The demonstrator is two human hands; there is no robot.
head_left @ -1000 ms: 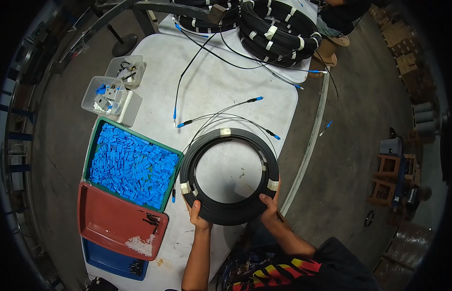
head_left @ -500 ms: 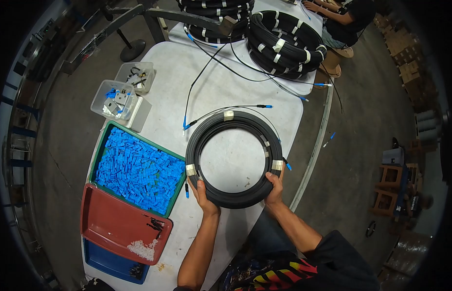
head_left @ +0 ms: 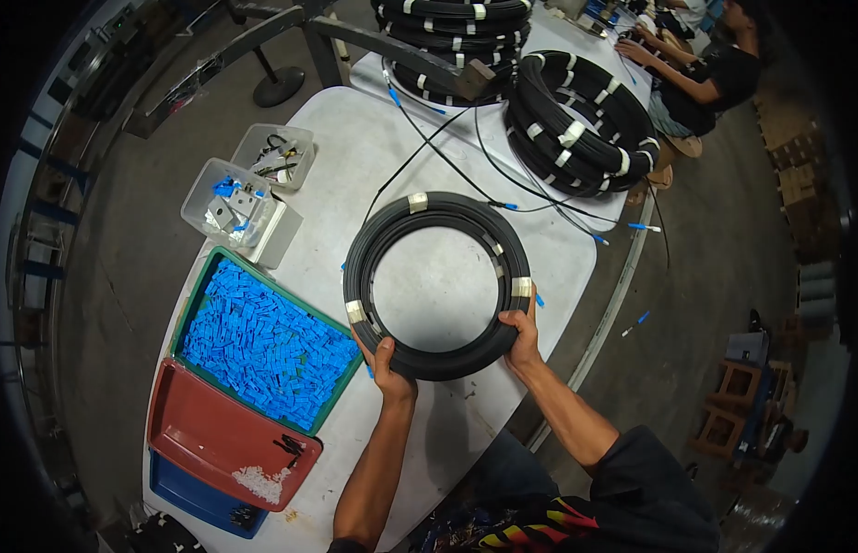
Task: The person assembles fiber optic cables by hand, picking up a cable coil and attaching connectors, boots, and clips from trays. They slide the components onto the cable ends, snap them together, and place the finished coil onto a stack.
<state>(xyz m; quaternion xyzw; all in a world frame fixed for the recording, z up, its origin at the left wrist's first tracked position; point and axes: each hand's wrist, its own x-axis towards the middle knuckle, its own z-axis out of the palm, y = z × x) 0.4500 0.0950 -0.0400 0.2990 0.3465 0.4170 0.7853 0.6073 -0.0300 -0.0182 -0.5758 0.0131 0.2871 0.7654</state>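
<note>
One loose cable coil (head_left: 438, 362), two coil stacks (head_left: 581, 138), three trays (head_left: 199, 419) and two clear boxes (head_left: 228, 205).

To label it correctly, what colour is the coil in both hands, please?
The coil is black with pale tape bands, best in the head view.

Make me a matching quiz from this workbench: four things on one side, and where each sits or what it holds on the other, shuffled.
Things:
1. single cable coil
2. green tray
3. red tray
4. stacked coils

States:
a. far end of the table
b. full of blue pieces
c. gripped by left hand and right hand
d. holds a few white bits

Pairs: 1-c, 2-b, 3-d, 4-a
</note>
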